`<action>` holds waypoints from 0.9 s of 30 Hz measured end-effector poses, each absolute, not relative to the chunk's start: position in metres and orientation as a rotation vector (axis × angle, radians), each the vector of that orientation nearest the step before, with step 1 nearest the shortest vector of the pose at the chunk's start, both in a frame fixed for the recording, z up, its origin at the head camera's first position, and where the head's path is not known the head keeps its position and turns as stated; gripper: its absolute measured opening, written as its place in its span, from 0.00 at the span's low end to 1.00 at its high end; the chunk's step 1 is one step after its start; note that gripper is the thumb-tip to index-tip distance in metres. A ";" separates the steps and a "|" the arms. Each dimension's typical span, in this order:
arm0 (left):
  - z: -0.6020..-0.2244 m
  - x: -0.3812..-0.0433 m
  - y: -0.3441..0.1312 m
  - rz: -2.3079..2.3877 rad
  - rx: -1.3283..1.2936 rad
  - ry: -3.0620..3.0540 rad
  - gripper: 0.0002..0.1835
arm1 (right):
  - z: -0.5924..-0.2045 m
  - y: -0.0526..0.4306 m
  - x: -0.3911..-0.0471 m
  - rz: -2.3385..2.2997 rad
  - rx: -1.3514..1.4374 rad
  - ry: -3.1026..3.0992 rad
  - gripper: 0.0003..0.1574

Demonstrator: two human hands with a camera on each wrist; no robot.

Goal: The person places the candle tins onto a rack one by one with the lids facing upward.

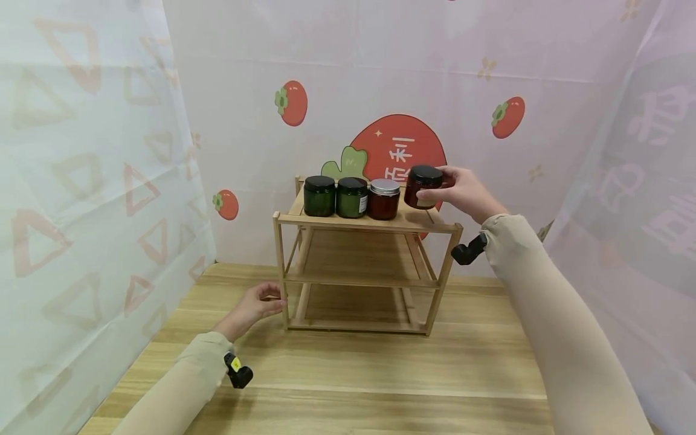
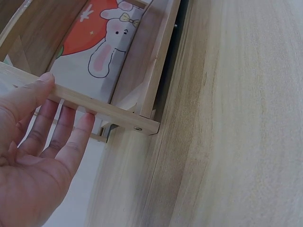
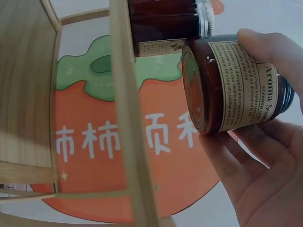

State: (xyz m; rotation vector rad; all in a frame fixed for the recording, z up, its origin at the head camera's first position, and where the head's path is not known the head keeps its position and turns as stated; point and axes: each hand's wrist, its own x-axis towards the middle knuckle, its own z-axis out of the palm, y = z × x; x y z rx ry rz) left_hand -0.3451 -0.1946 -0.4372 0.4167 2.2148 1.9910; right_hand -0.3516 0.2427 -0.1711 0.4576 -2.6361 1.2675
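My right hand (image 1: pixel 466 192) grips an amber glass candle jar (image 1: pixel 423 188) with a black lid, raised just over the right end of the rack's top shelf. The jar tilts, and its cream label with "Aroma" and "scented" print faces the right wrist camera. On that shelf, left of it, stand an amber jar (image 1: pixel 383 202) with a silver lid and two dark green jars with black lids, one (image 1: pixel 352 199) in the middle and one (image 1: pixel 319 198) at the left. Down at the wooden rack (image 1: pixel 353 224), my left hand (image 1: pixel 254 309) pinches the front left post (image 2: pixel 106 109) between thumb and fingertips.
Below the jars, the rack has a middle shelf (image 1: pixel 359 257) and a bottom shelf (image 1: pixel 353 305). It stands on a wood-grain table (image 1: pixel 337 374) close to a printed back cloth (image 1: pixel 244 145). A pale cloth (image 1: pixel 98 199) hangs along the left side, another on the right.
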 end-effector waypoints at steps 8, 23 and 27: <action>-0.439 -0.346 -0.195 1.983 0.411 2.206 0.22 | -0.180 0.241 -0.356 1.226 0.465 -2.699 0.39; -0.439 -0.347 -0.196 1.994 0.428 2.202 0.22 | -0.187 0.238 -0.361 1.234 0.467 -2.734 0.39; -0.440 -0.348 -0.196 1.987 0.452 2.208 0.23 | -0.189 0.239 -0.362 1.248 0.475 -2.735 0.39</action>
